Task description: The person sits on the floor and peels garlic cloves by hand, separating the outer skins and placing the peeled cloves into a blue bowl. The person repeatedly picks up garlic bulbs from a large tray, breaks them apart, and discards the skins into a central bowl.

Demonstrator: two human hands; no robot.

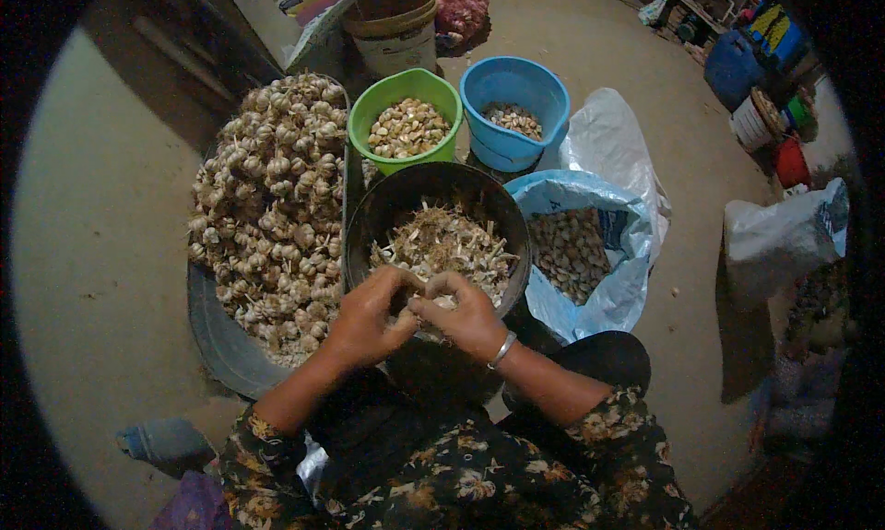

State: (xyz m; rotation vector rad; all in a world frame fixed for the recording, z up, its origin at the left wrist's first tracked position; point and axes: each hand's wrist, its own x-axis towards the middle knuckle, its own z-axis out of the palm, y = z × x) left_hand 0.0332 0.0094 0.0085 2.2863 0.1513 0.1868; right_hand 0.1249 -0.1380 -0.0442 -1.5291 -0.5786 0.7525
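Observation:
My left hand (371, 317) and my right hand (464, 316) meet over the near side of a dark bucket (357, 234). Both have bent fingers, with thumbs and fingertips close together. The fingers hide whatever may be between them, so I cannot tell what they hold. Below them the bucket contains dry garlic stems, roots and papery skins (449, 243). To the left, whole garlic bulbs (283, 177) are heaped in a long dark tub (214, 329). A light blue woven sack (588, 322) with loose garlic cloves (570, 250) stands open to the right.
Behind the dark bucket are a green bucket (453, 125) of pale cloves and a blue bucket (503, 150) with some cloves. A whitish sack (612, 132) lies behind the blue one. Farther back stand a large pail (394, 49) and a red net sack (456, 8).

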